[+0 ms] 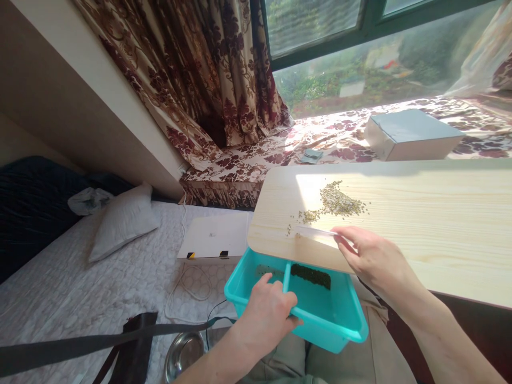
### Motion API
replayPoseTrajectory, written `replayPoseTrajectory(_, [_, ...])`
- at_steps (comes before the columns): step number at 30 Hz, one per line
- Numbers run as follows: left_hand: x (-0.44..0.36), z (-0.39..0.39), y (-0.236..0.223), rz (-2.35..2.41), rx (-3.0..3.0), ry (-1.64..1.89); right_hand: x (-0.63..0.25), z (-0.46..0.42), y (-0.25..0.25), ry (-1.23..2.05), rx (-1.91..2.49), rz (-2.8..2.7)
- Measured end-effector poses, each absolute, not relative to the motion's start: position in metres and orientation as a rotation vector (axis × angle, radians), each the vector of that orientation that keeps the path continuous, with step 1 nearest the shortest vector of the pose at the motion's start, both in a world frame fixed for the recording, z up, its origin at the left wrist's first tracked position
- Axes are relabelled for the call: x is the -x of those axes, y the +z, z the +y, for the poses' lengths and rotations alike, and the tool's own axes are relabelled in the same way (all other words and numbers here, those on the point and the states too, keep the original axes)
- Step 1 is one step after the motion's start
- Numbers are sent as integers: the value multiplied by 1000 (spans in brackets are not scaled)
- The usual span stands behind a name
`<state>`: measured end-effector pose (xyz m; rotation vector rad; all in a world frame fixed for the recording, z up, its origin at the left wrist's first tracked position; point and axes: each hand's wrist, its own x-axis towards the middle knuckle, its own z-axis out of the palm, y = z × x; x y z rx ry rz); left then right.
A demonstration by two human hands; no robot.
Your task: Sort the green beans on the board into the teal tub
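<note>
My right hand (376,258) pinches a thin, pale flat card (318,232) whose edge is against the tabletop. Just beyond it lies a loose pile of small greenish-brown beans (340,202), with a few strays toward the corner. My left hand (268,306) grips the near rim of a turquoise two-compartment bin (354,320), held under the table's front edge above my lap. Dark green beans (311,276) lie along the far side of the right compartment. The left compartment has a thin scatter of small bits, partly hidden by my left hand.
The pale wooden table (440,213) stands before a window sill with a patterned cloth. A grey-white box (416,130) rests on the sill. At left are a bed (132,272), a pillow (124,218), a white carton (214,234), a cable and a metal bowl (184,354).
</note>
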<state>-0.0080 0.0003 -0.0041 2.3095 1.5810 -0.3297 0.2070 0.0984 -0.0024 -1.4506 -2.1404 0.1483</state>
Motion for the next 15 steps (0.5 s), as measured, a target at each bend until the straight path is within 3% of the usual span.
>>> replayPoseTrajectory(15, [20, -2, -15, 1627, -2299, -239, -203, 90, -1, 198, 1377, -2176])
